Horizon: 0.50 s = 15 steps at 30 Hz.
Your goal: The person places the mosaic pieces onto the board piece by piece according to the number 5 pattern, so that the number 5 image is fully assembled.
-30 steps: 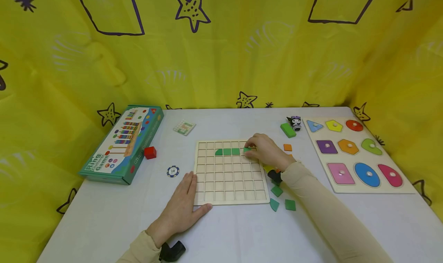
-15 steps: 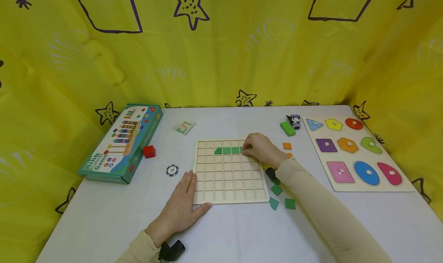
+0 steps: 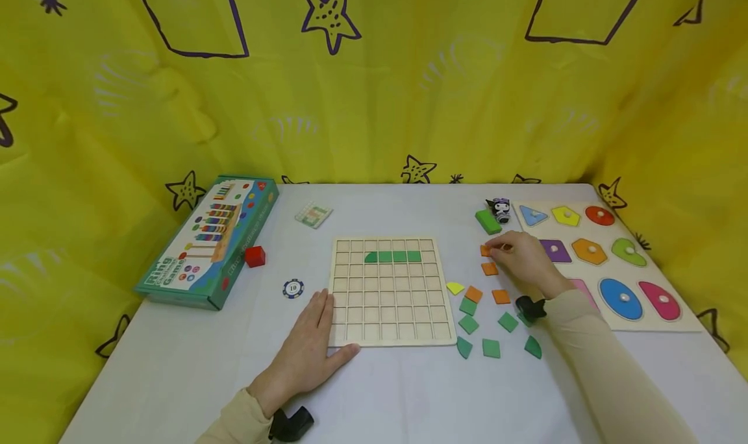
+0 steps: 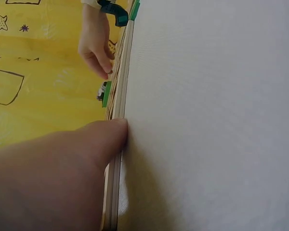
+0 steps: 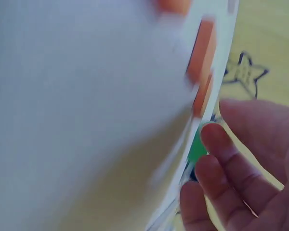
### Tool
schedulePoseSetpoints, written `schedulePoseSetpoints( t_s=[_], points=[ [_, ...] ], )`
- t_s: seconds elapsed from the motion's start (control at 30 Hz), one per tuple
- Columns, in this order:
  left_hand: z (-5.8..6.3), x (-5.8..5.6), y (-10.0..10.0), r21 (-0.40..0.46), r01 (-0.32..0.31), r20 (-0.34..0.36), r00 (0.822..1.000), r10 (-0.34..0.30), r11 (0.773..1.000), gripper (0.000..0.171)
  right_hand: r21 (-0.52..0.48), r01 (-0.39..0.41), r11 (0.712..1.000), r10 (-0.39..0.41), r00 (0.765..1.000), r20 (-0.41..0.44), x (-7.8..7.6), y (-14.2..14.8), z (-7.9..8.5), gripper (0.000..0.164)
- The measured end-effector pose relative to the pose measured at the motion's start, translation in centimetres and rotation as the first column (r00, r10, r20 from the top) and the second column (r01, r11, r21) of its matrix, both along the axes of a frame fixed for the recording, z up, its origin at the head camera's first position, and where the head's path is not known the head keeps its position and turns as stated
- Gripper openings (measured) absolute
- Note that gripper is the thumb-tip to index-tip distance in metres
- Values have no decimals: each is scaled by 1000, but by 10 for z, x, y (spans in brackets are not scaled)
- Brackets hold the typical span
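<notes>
A wooden grid board [image 3: 393,293] lies on the table, with a row of green tiles [image 3: 399,256] in its second row, the leftmost one rounded. My left hand [image 3: 304,346] rests against the board's left edge, fingers straight, and its thumb [image 4: 111,132] lies along the near edge. Right of the board my right hand [image 3: 523,257] is at an orange square tile [image 3: 485,250], partly hidden by the fingertips. In the right wrist view the thumb and fingers [image 5: 214,137] are bent but apart, and I see no tile between them.
Loose orange tiles [image 3: 500,296], green tiles [image 3: 491,348] and a yellow piece [image 3: 455,288] lie right of the board. Beyond them are a green block [image 3: 487,221], a small figurine [image 3: 500,209] and a knobbed shape puzzle [image 3: 657,320]. At left are a game box [image 3: 204,243], red cube [image 3: 254,256] and chip [image 3: 293,289].
My right hand has left the green row and moved right to the orange tiles. A green square now shows at the row's right end. The left hand has stayed put.
</notes>
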<state>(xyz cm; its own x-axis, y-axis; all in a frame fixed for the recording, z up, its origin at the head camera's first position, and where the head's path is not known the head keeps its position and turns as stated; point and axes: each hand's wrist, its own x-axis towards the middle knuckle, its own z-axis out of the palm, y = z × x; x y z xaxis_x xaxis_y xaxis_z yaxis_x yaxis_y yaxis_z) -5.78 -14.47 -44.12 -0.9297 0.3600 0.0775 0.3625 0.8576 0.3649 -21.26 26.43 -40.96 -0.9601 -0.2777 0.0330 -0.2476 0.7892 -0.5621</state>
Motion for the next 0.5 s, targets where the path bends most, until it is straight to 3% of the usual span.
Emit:
schedulePoseSetpoints(
  t_s=[0.2, 0.5],
  points=[
    [0, 0, -1, 11, 7, -16, 1000, -7, 1000, 93, 12, 32, 999, -33, 988, 153, -2, 15, 1, 34],
    [-2, 0, -1, 13, 8, -13, 1000, -8, 1000, 93, 136, -56, 989, 40, 992, 118, -12, -1, 2, 27]
  ],
)
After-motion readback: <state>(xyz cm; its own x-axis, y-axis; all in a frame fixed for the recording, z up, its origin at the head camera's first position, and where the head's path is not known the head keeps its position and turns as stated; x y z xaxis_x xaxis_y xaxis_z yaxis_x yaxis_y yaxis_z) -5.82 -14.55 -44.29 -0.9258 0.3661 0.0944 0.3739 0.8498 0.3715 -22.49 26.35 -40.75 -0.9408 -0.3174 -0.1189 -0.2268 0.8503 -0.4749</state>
